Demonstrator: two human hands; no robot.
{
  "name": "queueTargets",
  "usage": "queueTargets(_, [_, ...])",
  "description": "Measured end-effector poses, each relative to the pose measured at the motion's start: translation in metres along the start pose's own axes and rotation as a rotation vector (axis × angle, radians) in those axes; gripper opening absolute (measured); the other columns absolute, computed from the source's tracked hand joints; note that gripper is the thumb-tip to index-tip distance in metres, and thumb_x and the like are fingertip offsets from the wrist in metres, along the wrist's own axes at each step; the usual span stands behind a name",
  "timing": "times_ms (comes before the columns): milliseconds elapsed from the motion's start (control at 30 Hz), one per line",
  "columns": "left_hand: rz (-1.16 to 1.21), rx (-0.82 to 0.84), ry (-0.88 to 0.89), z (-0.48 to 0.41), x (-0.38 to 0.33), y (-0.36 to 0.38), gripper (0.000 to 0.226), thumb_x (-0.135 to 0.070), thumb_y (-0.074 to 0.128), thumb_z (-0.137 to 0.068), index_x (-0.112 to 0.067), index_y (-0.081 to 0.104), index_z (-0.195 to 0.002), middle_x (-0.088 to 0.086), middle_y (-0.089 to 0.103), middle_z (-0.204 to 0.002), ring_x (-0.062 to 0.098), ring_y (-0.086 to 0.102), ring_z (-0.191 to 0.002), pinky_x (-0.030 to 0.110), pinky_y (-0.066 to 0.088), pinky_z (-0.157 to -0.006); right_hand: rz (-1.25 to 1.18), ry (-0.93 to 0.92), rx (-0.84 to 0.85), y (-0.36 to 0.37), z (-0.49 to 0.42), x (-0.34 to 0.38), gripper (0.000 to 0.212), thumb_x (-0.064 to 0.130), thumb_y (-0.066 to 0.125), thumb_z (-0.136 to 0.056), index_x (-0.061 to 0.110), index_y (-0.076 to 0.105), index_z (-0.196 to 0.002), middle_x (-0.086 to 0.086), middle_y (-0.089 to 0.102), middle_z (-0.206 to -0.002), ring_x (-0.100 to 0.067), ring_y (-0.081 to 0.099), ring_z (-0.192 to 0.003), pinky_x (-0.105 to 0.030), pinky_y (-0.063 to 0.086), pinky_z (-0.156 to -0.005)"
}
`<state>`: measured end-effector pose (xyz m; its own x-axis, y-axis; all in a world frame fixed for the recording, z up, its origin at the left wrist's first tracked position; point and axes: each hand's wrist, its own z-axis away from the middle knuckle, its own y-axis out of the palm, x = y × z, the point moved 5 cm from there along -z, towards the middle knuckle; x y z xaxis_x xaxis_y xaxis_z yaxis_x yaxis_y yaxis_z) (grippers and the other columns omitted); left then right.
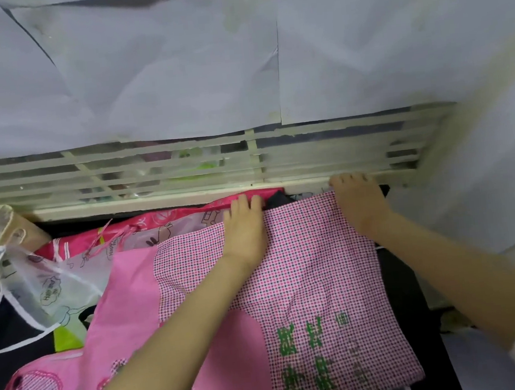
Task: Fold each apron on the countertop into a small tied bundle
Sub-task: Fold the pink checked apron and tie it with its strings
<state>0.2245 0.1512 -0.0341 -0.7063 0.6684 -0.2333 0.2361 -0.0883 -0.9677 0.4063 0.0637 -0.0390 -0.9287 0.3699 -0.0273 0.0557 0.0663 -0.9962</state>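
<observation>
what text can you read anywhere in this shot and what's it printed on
"Happy": in a speech bubble on the clear cartoon apron; a second bubble there starts the same, but the rest is blurred.
Large green Chinese characters on the checked pink apron: turned sideways, not surely readable; the small dark print beside them is too small to read.
"Y": white letter on the red apron; the rest is covered.
</observation>
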Motion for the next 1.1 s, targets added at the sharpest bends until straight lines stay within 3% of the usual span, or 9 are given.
queueTargets(100, [0.112, -0.065, 0.104, 0.039, -0.020, 0.003, 0.025, -0.001, 0.049, -0.086, -0.008, 0.052, -0.109, 0.006, 0.050, -0.106, 0.020, 0.043, -0.096, 0.031, 0.035, -0.086, -0.174, -0.142, -0.006, 0.006, 0.032, 0.038, 0.025, 0.009, 0.059, -0.089, 0.009, 0.056, -0.114, -0.009, 0.058, -0.111, -0.024, 0.057, -0.102, -0.035, 0.046, -0.095])
queueTargets(267, [0.155, -0.043, 0.212, 0.117, -0.018, 0.041, 0.029, -0.002, 0.064, -0.063, -0.014, 0.048, -0.084, 0.001, 0.052, -0.079, 0.019, 0.052, -0.068, 0.024, 0.031, -0.066, -0.386, -0.459, 0.299, 0.031, 0.128, 0.114, 0.054, 0.025, 0.043, -0.098, 0.010, 0.027, -0.147, -0.004, 0.028, -0.151, -0.018, 0.021, -0.142, -0.029, 0.011, -0.118])
queueTargets(467, [-0.222, 0.605, 0.094, 0.211, 0.026, 0.099, 0.052, -0.037, 0.013, -0.093, -0.014, 0.034, -0.134, 0.006, 0.032, -0.141, 0.024, 0.031, -0.129, 0.047, 0.024, -0.106, -0.177, -0.445, 0.693, 0.095, 0.191, 0.106, 0.067, 0.047, 0.028, -0.100, 0.016, 0.000, -0.152, -0.001, -0.014, -0.158, -0.019, -0.016, -0.145, -0.037, -0.006, -0.117])
queueTargets(533, [-0.221, 0.676, 0.108, 0.231, 0.035, 0.103, 0.070, -0.046, -0.003, -0.086, -0.015, 0.025, -0.143, 0.004, 0.021, -0.150, 0.021, 0.020, -0.138, 0.054, 0.015, -0.113, -0.129, -0.388, 0.725, 0.107, 0.202, 0.094, 0.067, 0.035, 0.037, -0.101, 0.018, -0.002, -0.152, -0.001, -0.013, -0.159, -0.022, -0.011, -0.146, -0.038, -0.002, -0.117])
queueTargets(600, [-0.125, 0.692, 0.090, 0.246, 0.039, 0.104, 0.062, -0.050, 0.010, -0.096, -0.017, 0.015, -0.149, 0.002, 0.010, -0.156, 0.019, 0.006, -0.145, 0.056, 0.005, -0.115, -0.127, -0.344, 0.686, 0.108, 0.209, 0.090, 0.065, 0.033, 0.036, -0.101, 0.019, -0.002, -0.152, -0.001, -0.009, -0.159, -0.022, -0.005, -0.147, -0.039, 0.003, -0.118])
queueTargets(733, [-0.080, 0.754, 0.106, 0.275, 0.043, 0.105, 0.091, -0.077, 0.010, -0.078, -0.025, -0.004, -0.151, -0.002, -0.018, -0.157, 0.024, -0.017, -0.145, 0.058, -0.008, -0.112, -0.264, -0.381, 0.669, 0.093, 0.245, 0.112, 0.101, 0.077, -0.003, -0.070, 0.019, 0.008, -0.152, 0.002, -0.001, -0.159, -0.016, 0.004, -0.146, -0.033, 0.008, -0.118])
queueTargets(867, [-0.122, 0.702, 0.098, 0.288, 0.047, 0.107, 0.070, -0.030, 0.036, -0.100, -0.027, -0.014, -0.149, -0.001, -0.028, -0.152, 0.026, -0.021, -0.143, 0.060, -0.007, -0.111, -0.187, -0.281, 0.695, 0.098, 0.270, 0.128, 0.081, 0.066, 0.019, -0.089, 0.020, -0.001, -0.152, 0.000, -0.006, -0.160, -0.020, 0.003, -0.146, -0.038, 0.012, -0.118])
queueTargets(967, [-0.122, 0.662, 0.071, 0.288, 0.042, 0.104, 0.082, 0.007, 0.035, -0.091, -0.027, -0.010, -0.150, 0.001, -0.020, -0.157, 0.026, -0.017, -0.145, 0.059, -0.002, -0.112, -0.102, -0.206, 0.683, 0.098, 0.277, 0.137, 0.068, 0.048, 0.029, -0.100, 0.017, -0.001, -0.152, -0.003, -0.003, -0.160, -0.023, 0.009, -0.145, -0.042, 0.020, -0.116])
queueTargets(1100, [-0.040, 0.655, 0.086, 0.289, 0.041, 0.095, 0.060, -0.008, 0.029, -0.102, -0.026, -0.001, -0.152, 0.002, -0.010, -0.159, 0.024, -0.011, -0.146, 0.056, 0.000, -0.114, -0.012, -0.202, 0.619, 0.082, 0.282, 0.147, 0.065, 0.022, 0.045, -0.099, 0.011, 0.008, -0.151, -0.008, 0.004, -0.159, -0.025, 0.019, -0.142, -0.039, 0.028, -0.111])
